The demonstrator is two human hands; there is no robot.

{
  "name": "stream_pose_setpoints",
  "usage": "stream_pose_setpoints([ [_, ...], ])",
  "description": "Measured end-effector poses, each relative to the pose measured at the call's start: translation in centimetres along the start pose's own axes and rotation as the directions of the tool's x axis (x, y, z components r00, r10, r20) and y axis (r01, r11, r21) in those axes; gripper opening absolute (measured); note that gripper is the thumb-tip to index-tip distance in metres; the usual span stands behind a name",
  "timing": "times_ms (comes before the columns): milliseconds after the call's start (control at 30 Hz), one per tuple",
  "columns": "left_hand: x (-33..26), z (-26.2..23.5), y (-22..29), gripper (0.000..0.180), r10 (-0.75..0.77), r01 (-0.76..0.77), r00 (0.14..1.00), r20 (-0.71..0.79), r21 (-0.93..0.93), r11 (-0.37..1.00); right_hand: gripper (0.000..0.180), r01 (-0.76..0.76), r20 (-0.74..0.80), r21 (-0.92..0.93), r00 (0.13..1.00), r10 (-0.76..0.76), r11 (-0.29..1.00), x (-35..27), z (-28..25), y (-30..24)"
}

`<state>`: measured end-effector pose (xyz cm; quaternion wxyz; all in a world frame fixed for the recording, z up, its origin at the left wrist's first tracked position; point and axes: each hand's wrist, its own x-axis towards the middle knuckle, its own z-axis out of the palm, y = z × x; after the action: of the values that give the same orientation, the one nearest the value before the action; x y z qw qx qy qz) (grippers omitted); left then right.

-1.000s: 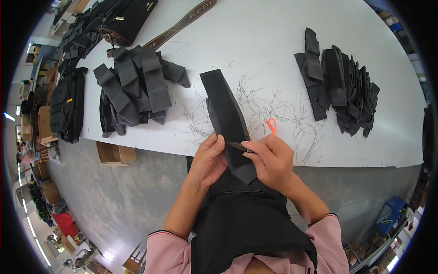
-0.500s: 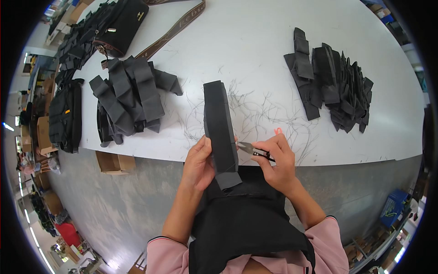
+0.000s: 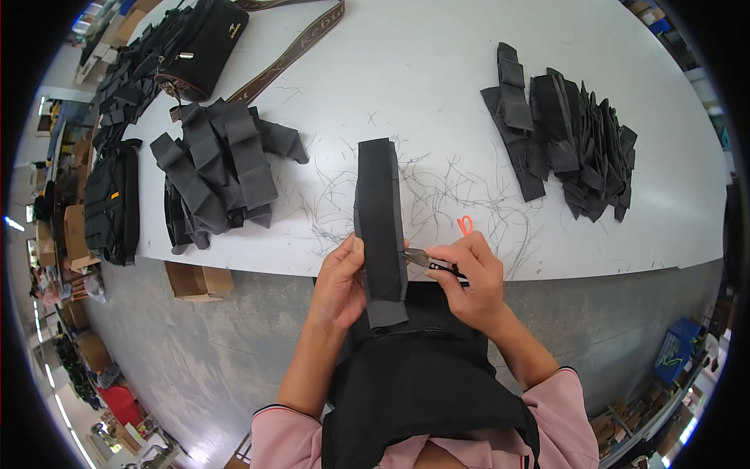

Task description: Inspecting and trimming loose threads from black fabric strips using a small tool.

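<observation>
A long black fabric strap piece (image 3: 380, 215) lies lengthwise over the white table's front edge, its near end hanging toward my lap. My left hand (image 3: 341, 283) grips its left side near the table edge. In my right hand (image 3: 469, 279) is a small pair of thread snips (image 3: 423, 259), whose blades touch the strap's right edge. Loose cut threads (image 3: 453, 191) lie scattered around the strap.
A heap of similar black pieces (image 3: 217, 172) lies to the left, and another pile (image 3: 564, 129) at the right. A black bag (image 3: 205, 43) with a brown patterned strap (image 3: 291, 51) sits at the far left. An orange loop (image 3: 465, 225) lies near my right hand. Cardboard boxes (image 3: 197, 281) stand on the floor.
The strap piece has been turned from a slant to straight and shifted right. My right hand brought the snips to its right edge.
</observation>
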<state>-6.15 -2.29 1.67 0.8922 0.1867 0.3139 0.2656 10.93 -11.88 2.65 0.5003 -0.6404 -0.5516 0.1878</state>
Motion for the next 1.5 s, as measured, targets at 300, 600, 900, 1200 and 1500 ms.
stream_pose_setpoints([
  [300, -0.2, -1.5, -0.6, 0.03, -0.049, 0.047, 0.999, -0.015, -0.101, 0.994, 0.024, -0.016, -0.123, 0.027, 0.992, 0.02, 1.0, -1.1, -0.3, -1.2],
  [600, 0.3, -0.1, -2.0, 0.035, -0.223, 0.209, 0.975, -0.007, -0.324, 0.923, 0.027, -0.058, 0.09, 0.132, 0.995, 0.046, 0.99, -1.2, 3.0, -1.1],
  [900, 0.3, -0.6, -2.7, 0.044, -0.237, 0.253, 0.967, 0.092, -0.423, 0.87, 0.028, 0.131, 0.027, 0.004, 0.991, -0.131, 0.991, -0.7, 4.1, -1.5],
  [1200, 0.3, 0.2, -2.4, 0.042, -0.223, 0.232, 0.972, 0.07, -0.409, 0.883, 0.031, 0.064, 0.002, 0.039, 0.998, -0.064, 0.997, -1.0, 4.4, -1.8],
  [1500, -0.1, 0.7, -2.5, 0.04, -0.088, 0.07, 0.978, -0.187, -0.102, 0.992, 0.035, -0.164, 0.047, 0.229, 0.986, 0.157, 0.96, -2.0, 3.2, -2.4],
])
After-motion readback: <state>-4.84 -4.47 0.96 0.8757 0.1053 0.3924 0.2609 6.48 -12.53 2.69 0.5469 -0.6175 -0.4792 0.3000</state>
